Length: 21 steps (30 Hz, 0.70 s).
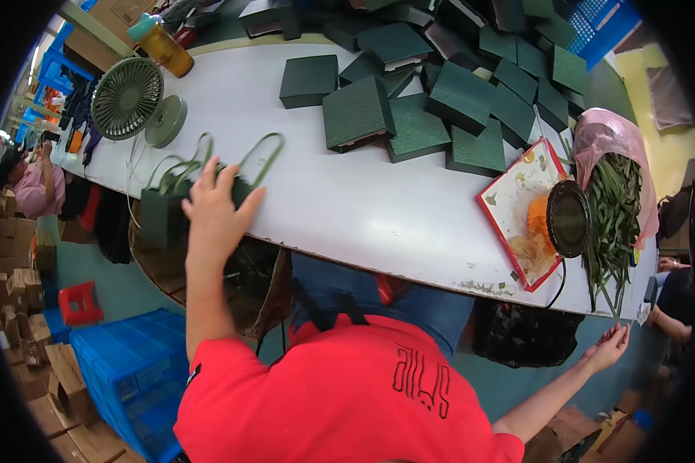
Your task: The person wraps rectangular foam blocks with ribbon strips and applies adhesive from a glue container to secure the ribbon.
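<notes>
At the near left edge of the counter (pixel 363 201), the left hand (pixel 216 208) lies with fingers spread on a dark green gift bag (pixel 158 217), whose ribbon handles (pixel 264 150) loop up just beyond the fingertips. Down at the right, below the counter's edge, the right hand (pixel 610 347) hangs open and holds nothing, well apart from the bag. Green boxes (pixel 409 108) are heaped at the far side.
</notes>
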Motion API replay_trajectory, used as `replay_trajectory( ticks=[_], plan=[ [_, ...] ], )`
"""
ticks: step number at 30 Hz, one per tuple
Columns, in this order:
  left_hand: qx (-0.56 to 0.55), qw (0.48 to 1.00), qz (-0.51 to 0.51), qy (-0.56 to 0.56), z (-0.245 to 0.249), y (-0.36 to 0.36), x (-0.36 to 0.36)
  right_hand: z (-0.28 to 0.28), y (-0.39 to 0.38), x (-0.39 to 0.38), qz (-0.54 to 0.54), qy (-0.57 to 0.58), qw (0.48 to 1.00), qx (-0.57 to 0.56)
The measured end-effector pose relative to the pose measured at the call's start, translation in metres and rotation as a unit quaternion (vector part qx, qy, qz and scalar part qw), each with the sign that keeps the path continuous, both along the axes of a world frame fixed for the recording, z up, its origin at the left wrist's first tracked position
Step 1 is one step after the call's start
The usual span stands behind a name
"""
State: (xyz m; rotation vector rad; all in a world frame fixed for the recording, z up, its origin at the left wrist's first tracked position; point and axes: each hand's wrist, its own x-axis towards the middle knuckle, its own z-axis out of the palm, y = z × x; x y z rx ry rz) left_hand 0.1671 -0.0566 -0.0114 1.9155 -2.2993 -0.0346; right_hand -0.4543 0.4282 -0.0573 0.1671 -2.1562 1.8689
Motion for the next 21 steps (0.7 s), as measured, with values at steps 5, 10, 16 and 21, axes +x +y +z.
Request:
replay_trajectory(
  ticks=[5, 10, 16, 21],
  plan=[
    [0.054, 0.980, 0.114, -0.154, 0.011, -0.016, 0.067, 0.016, 0.012, 0.016, 0.076, -0.055, 0.983, -0.158],
    [-0.070, 0.988, -0.106, -0.083, 0.010, -0.039, 0.034, 0.042, 0.008, 0.041, 0.118, -0.046, 0.969, -0.211],
    [-0.169, 0.917, -0.358, -0.052, 0.018, -0.072, -0.098, 0.077, -0.003, 0.092, 0.212, -0.041, 0.953, -0.214],
    [-0.177, 0.857, -0.478, -0.076, 0.014, -0.095, -0.139, 0.096, -0.042, 0.168, 0.245, -0.100, 0.952, -0.156]
  ],
)
